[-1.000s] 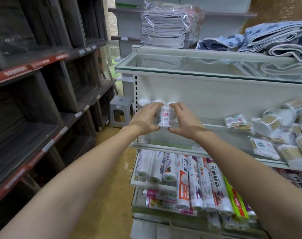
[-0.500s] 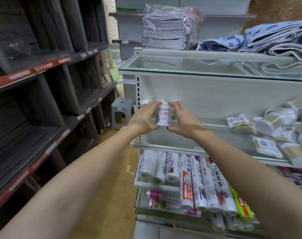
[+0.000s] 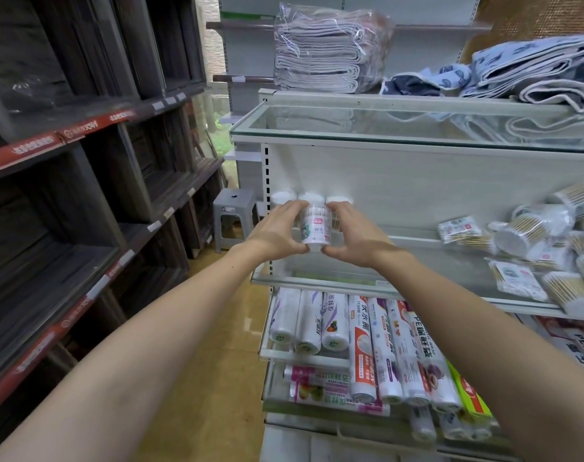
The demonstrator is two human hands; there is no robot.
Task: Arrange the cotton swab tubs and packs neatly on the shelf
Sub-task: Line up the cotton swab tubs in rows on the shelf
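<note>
While the scene looks nearly the same as half a second back, the cotton swab tub (image 3: 314, 228) is now seen slightly lower and closer to the glass shelf (image 3: 427, 281), with the label turned a bit more to the front. It's still pinched between the left hand (image 3: 277, 233) and the right hand (image 3: 350, 233), both closed around its sides. The tub is held upright at the shelf's left end, just in front of three white-lidded tubs (image 3: 312, 197). Clear walls, wooden-stick swabs inside, white label. A messy pile of swab packs (image 3: 530, 248) is left at the right.
</note>
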